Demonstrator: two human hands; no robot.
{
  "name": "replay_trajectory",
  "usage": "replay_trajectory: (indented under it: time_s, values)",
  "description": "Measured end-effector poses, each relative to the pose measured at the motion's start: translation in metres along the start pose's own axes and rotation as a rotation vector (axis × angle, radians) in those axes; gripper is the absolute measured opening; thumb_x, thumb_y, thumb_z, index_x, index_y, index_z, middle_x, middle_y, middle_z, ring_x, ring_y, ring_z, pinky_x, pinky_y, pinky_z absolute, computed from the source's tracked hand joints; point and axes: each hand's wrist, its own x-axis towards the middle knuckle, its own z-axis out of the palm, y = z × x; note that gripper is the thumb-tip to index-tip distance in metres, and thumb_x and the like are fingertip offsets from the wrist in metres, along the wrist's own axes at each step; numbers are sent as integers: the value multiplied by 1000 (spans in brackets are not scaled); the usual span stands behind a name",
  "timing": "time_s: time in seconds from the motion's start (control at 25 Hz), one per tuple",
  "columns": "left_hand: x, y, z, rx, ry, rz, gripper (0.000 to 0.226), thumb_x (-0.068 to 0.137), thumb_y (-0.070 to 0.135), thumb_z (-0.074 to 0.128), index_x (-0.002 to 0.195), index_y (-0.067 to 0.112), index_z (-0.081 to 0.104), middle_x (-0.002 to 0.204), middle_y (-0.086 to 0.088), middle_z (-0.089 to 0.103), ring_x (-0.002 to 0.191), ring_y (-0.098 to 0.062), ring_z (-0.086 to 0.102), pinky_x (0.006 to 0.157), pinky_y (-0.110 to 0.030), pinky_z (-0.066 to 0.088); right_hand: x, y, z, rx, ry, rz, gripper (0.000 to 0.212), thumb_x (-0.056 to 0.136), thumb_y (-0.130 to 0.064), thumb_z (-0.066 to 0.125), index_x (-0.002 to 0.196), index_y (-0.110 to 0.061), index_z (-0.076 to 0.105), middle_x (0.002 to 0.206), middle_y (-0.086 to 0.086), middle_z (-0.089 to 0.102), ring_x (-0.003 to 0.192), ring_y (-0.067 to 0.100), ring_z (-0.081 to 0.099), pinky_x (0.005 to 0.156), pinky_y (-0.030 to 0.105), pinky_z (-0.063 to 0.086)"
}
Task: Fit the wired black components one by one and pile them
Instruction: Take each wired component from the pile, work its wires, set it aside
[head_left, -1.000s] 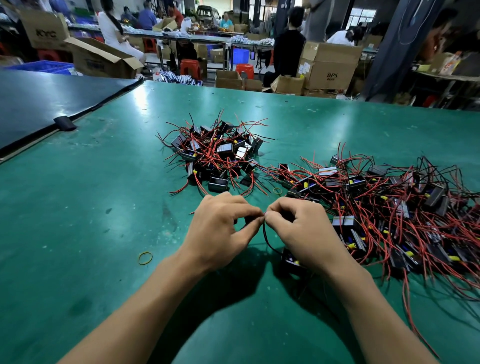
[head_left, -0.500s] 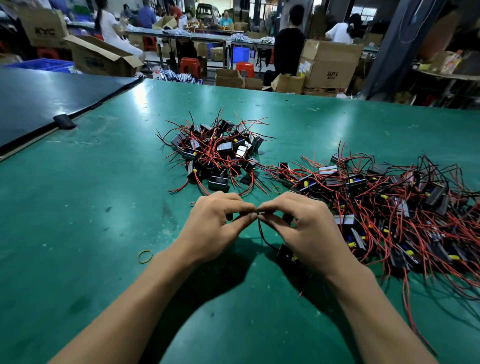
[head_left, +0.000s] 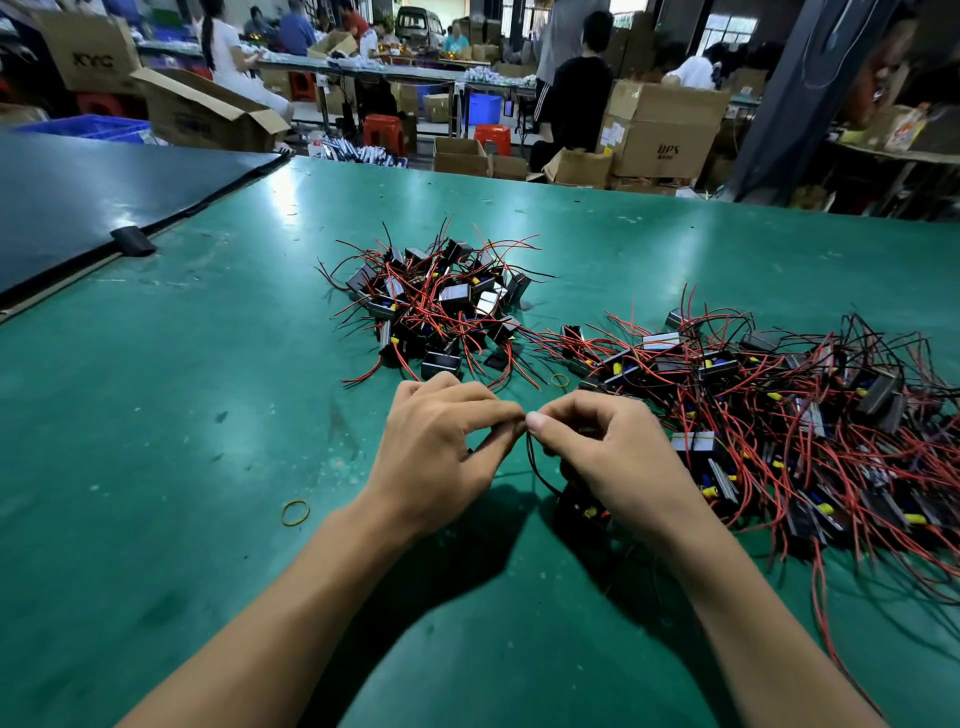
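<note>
Head view: our left hand and right hand have drifted toward the far pile, fingertips meeting and pinching one black wire. Its component sits below our right hand, so the fitting seems unfinished.

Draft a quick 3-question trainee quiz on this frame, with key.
1. True or false: the left grip lies flat and idle on the green table.
2. Which heap of wired components is bigger? A: the far pile ahead of the grips. B: the right pile beside the right grip.
3. Fill in: the rubber band lying left of the left forearm is ___ in colour.
Key: 1 false, both grips pinch a black wire between them. 2 B. 3 yellow.
</note>
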Motion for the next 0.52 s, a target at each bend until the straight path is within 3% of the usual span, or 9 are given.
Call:
replay_trajectory:
  time_s: [0.04, 0.12, 0.2, 0.4, 0.52]
  values:
    - [0, -2, 0, -39, -24, -36, 12, 85, 35, 67, 87, 28, 77, 79, 13, 69, 71, -17, 52, 67, -39, 39, -1, -1, -1, -109, 26, -128, 5, 87, -24, 77, 84, -22, 73, 66, -13, 64, 51, 3, 50, 54, 17, 40]
    - [0, -6, -1, -102, -82, -76, 17, 85, 38, 66, 90, 28, 78, 82, 13, 70, 75, -17, 53, 70, -45, 41, -1, 1, -3, -279, 63, -402, 12, 84, -14, 80, 94, -19, 76, 81, -10, 70, 60, 2, 58, 59, 16, 46]
    - [0, -8, -1, -149, -126, -86, 15, 86, 36, 68, 92, 27, 78, 82, 14, 70, 77, -19, 53, 73, -52, 42, 1, 6, -4, -368, 60, -551, 13, 84, -8, 79, 96, -13, 77, 87, -4, 72, 72, 3, 64, 65, 20, 51]
    - [1, -11, -1, -236, -148, -129, 9, 86, 32, 73, 90, 27, 79, 79, 13, 69, 78, -21, 55, 74, -55, 44, 0, 10, -6, -442, 67, -580, 9, 88, -14, 76, 97, -10, 76, 88, -3, 71, 79, 10, 65, 71, 26, 53]
    - [-1, -7, 1, -178, -71, -101, 13, 84, 36, 70, 88, 28, 78, 79, 14, 70, 75, -16, 55, 72, -50, 44, -2, 6, -1, -433, 86, -480, 5, 92, -18, 72, 92, -13, 73, 81, -12, 65, 72, 1, 56, 68, 14, 43]
